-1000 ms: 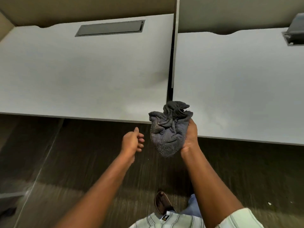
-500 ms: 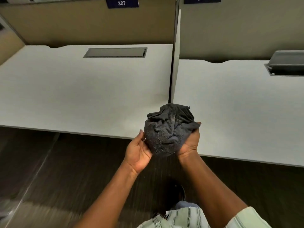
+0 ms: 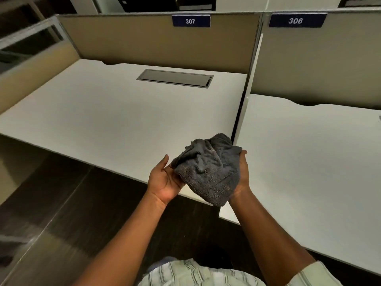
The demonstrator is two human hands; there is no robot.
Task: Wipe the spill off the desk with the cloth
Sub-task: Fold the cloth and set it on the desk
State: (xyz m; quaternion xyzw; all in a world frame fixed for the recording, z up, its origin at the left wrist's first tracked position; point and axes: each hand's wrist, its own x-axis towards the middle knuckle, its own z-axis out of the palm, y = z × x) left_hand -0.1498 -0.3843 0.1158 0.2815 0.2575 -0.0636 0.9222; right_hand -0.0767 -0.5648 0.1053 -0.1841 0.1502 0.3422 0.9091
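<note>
A crumpled dark grey cloth (image 3: 210, 170) is bunched between both of my hands, above the front edge of the white desk (image 3: 115, 118) marked 307. My right hand (image 3: 242, 174) cups it from the right and behind. My left hand (image 3: 165, 180) presses its open palm against the cloth's left side. No spill shows on either desk surface from here.
A second white desk (image 3: 309, 162) marked 306 lies to the right, split off by a thin white divider (image 3: 244, 112). A grey cable hatch (image 3: 175, 77) sits at the back of the left desk. Tan partition panels (image 3: 156, 44) stand behind. Dark floor lies below.
My left hand has come up from free air to meet the cloth. The view has tilted up, so the partitions and number plates now show.
</note>
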